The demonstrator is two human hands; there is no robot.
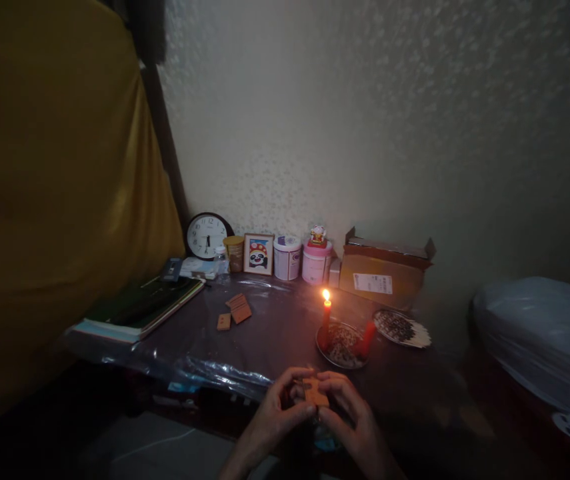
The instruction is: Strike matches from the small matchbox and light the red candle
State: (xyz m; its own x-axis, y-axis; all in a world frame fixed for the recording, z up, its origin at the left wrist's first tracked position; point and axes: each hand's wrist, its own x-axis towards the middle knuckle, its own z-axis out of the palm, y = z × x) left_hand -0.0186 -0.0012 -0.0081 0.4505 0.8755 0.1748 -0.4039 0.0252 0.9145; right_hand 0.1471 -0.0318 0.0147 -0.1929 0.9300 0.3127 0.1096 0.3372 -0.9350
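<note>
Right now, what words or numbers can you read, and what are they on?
"12": top of the clock face; other numerals too small.
Cardboard box, white label: print too blurred.
White tin and pink tin: labels too blurred.
Small brown box held by left hand and right hand: nothing readable.

Plastic-covered table (279,327): candle dish (319,345) just beyond the right hand (352,410), books (139,307) far left, tins (287,257) behind.
</note>
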